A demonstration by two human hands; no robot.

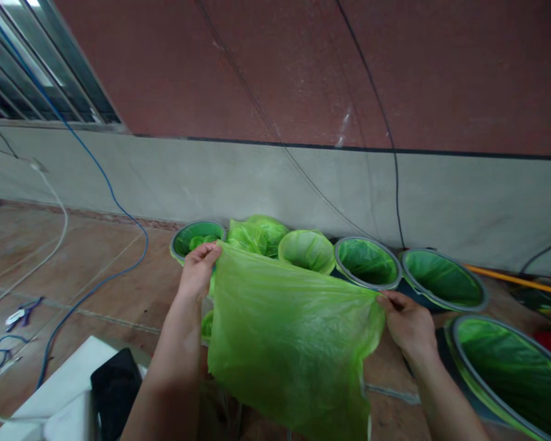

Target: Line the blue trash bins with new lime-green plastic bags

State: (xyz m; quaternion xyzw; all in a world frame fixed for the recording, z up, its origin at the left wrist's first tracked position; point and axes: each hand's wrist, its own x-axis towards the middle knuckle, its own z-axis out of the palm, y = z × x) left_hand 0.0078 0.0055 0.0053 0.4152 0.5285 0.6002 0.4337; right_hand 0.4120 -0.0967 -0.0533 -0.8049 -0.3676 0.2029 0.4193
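Observation:
A translucent green plastic bag (294,331) hangs spread out between my two hands. My left hand (198,269) pinches its upper left corner, fingers closed on the film. Its upper right edge is gripped by my right hand (406,321), fingers also closed. Behind the bag, along the wall, stands a row of round bins with grey rims, lined with green bags: one at the left (197,237), two (367,262) (443,286) at the right, and a larger one (509,373) close at the far right. Loose green bags (305,248) bulge up between them.
A blue cable (114,202) and a white cable (57,226) trail across the tiled floor at the left. A black object (114,386) lies on a white surface (64,392) at the lower left. A yellow-orange stick (514,278) lies by the wall at the right.

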